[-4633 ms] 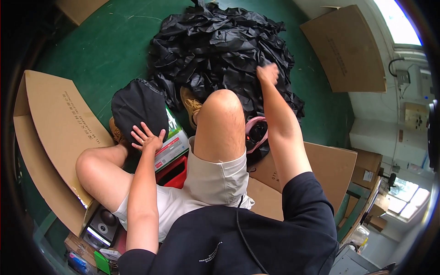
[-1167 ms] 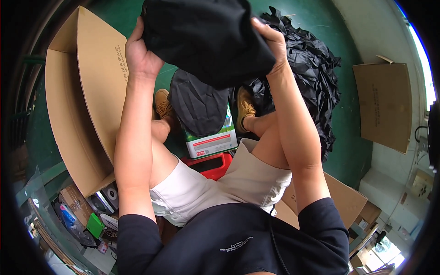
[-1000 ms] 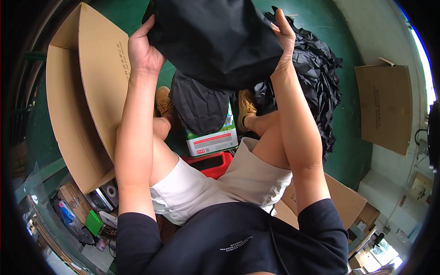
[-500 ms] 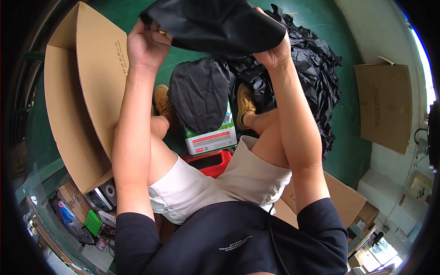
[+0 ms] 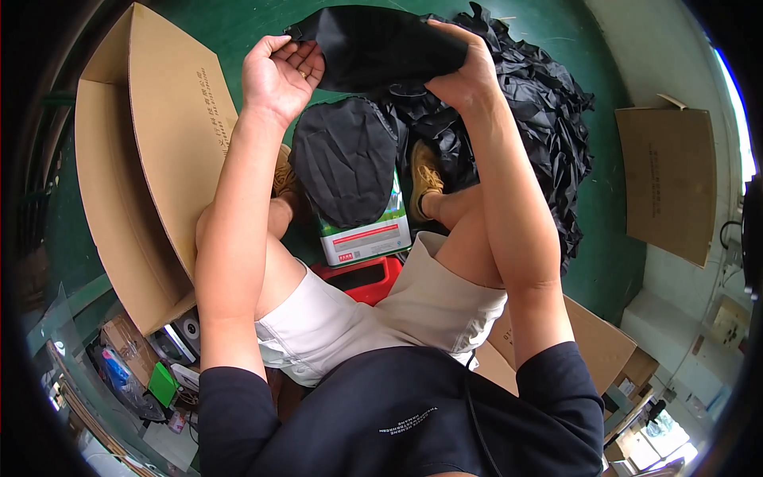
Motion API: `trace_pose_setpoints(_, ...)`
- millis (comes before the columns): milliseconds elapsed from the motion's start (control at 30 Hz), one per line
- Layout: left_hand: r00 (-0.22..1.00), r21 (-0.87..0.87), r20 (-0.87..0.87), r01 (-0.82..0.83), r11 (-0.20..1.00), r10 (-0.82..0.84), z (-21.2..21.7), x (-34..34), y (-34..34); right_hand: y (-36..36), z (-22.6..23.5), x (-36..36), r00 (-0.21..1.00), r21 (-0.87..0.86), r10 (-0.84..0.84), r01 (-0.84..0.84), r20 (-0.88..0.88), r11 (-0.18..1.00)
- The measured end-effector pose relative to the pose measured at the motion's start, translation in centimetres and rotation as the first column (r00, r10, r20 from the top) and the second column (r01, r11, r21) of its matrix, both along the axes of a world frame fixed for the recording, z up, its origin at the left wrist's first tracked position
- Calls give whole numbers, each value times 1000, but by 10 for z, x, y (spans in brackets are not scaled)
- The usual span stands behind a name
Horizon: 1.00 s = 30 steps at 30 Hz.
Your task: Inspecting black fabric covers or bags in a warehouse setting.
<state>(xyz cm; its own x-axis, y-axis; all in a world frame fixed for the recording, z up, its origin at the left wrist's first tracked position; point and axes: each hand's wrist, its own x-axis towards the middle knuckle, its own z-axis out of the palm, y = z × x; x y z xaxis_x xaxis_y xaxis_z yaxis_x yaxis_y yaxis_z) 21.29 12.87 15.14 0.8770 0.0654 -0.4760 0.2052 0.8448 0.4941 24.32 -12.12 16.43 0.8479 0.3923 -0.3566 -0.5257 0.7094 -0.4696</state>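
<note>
A piece of smooth black fabric (image 5: 377,48) is stretched between my two hands, up in front of me above the floor. My left hand (image 5: 278,79) pinches its left corner at the thumb, the other fingers curled beneath the edge. At the opposite end, my right hand (image 5: 469,75) grips the cloth with the thumb below and the fingers above. Below them a rounded, wrinkled black cloth piece (image 5: 346,163) lies flat on top of a white and green square can (image 5: 366,243) between my feet. The underside of the held fabric is hidden.
A big heap of black cloth pieces (image 5: 548,127) spreads over the green floor beyond my right arm. An open tall cardboard box (image 5: 171,103) stands at left, and another carton (image 5: 668,183) at far right. Something red (image 5: 381,282) sits between my legs.
Both hands have brought the black fabric slightly down and closer together. It now hangs as a narrower band, and my left fingers show more openly under its corner.
</note>
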Motion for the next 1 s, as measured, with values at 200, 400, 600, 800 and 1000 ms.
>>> trace_pose_setpoints(200,990,109,-116,-73,991,85,-3,3,0,7,-9,2,999,-100,5,-10,-50,995)
trace_pose_setpoints(400,964,129,-116,-224,966,239,8,1,-1,15,24,-4,1000,-47,12,-13,-28,999)
trace_pose_setpoints(600,938,131,-113,-314,940,329,11,3,3,14,19,-3,998,-7,32,-32,58,999)
trace_pose_setpoints(800,982,92,-70,-169,981,176,10,-1,1,17,20,-3,990,19,86,-89,113,996)
trace_pose_setpoints(1000,984,27,-19,177,984,-176,-3,-1,-2,20,18,0,990,-18,60,-58,127,998)
